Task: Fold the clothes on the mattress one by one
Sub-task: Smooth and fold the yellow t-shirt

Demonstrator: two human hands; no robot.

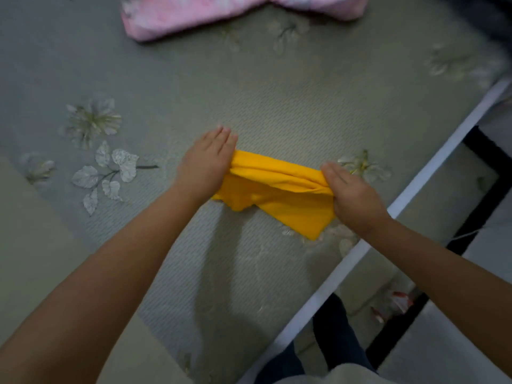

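Both hands hold a bunched yellow garment (279, 189) above the mattress (249, 101): left hand (206, 164) and right hand (352, 195) fingers pinch its ends. Beyond the fingertips lies pink clothing (194, 15).

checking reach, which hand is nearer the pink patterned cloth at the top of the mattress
Left. The left hand grips the yellow garment below the pink patterned cloth; the right hand is lower and further right.

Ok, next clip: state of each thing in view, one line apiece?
Yellow garment: partly folded, bunched along its far edge, lying on the mattress.
Pink floral cloth: lying at the far end of the mattress, untouched.
Left hand: fingers straight, holding the garment's left end.
Right hand: fingers straight, holding the garment's right end.
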